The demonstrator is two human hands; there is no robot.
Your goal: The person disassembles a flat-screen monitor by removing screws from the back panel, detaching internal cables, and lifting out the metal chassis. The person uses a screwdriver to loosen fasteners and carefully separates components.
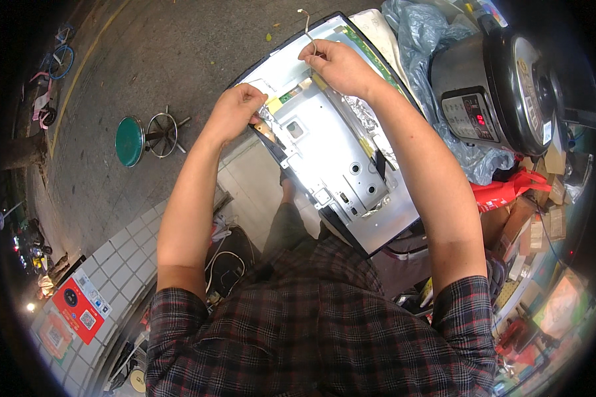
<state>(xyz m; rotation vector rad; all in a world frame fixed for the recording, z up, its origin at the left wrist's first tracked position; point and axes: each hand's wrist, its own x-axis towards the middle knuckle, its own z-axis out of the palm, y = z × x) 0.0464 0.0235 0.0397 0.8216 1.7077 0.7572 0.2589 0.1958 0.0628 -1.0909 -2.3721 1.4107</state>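
Note:
Before me lies an opened flat-panel monitor, its bare metal back frame (323,131) facing up and its black bezel (345,232) along the edge. A thin cable (307,25) with a small white plug at its free end is pinched in my right hand (340,67), over the far part of the panel. At the panel's left edge my left hand (241,110) has its fingertips drawn together, beside crumpled silver foil (265,113) and yellow tape (275,105). Whether they grip the foil is hidden. A green circuit board (365,45) runs along the far right side.
A pressure cooker (477,94) with a lit display stands at the right, against grey plastic sheeting (417,39). Beneath it are a red bag (511,188) and cardboard pieces (521,218). Leftward, a stool with a green seat (130,141) lies tipped over on the pavement (174,54).

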